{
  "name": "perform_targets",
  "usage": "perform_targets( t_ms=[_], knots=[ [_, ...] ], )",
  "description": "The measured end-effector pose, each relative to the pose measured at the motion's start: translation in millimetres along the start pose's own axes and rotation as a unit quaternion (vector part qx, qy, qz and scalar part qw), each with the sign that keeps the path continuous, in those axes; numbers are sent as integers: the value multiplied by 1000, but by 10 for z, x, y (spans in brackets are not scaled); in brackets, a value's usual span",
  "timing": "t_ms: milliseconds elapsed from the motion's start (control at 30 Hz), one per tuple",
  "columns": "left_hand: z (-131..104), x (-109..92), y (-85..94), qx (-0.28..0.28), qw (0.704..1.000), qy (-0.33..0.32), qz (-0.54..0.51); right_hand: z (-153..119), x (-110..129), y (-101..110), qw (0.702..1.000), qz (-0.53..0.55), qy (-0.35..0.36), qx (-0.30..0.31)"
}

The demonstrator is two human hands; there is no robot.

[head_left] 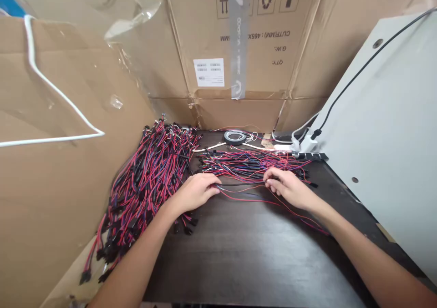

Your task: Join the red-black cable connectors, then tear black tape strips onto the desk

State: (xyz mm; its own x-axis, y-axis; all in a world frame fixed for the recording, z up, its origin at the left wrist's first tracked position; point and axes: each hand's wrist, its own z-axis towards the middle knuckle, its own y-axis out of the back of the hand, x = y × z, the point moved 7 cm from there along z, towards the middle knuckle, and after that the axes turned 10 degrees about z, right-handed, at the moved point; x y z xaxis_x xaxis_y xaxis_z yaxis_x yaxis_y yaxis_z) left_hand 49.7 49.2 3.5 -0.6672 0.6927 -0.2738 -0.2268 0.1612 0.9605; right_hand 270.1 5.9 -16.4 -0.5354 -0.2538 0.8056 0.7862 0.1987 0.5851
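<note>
Between my hands stretches a thin black cable (241, 184) with loose red and dark wires. My left hand (201, 190) is closed in a pinch around its left end, beside a big pile of red, blue and black wires (153, 171). The right end is pinched by my right hand (282, 185). Just behind the hands lies a flatter bundle of similar wires (244, 162). Red wires (247, 200) hang in slack curves below the cable over the dark table (239, 258).
A roll of tape (235, 137) sits behind the flat bundle. White plugs (307, 143) and a power strip stand at the back right. Cardboard boxes (252, 71) wall the back and left; a white panel (389, 112) leans at the right.
</note>
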Motion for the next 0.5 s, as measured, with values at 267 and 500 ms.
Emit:
perform_targets(
  t_ms=[267,500],
  knots=[
    [-42,107,-21,-7,927,125,-354,-118,32,89,995,-3,7,102],
    [-39,92,-165,-20,898,175,-403,-114,-17,83,997,-43,0,60]
  ],
)
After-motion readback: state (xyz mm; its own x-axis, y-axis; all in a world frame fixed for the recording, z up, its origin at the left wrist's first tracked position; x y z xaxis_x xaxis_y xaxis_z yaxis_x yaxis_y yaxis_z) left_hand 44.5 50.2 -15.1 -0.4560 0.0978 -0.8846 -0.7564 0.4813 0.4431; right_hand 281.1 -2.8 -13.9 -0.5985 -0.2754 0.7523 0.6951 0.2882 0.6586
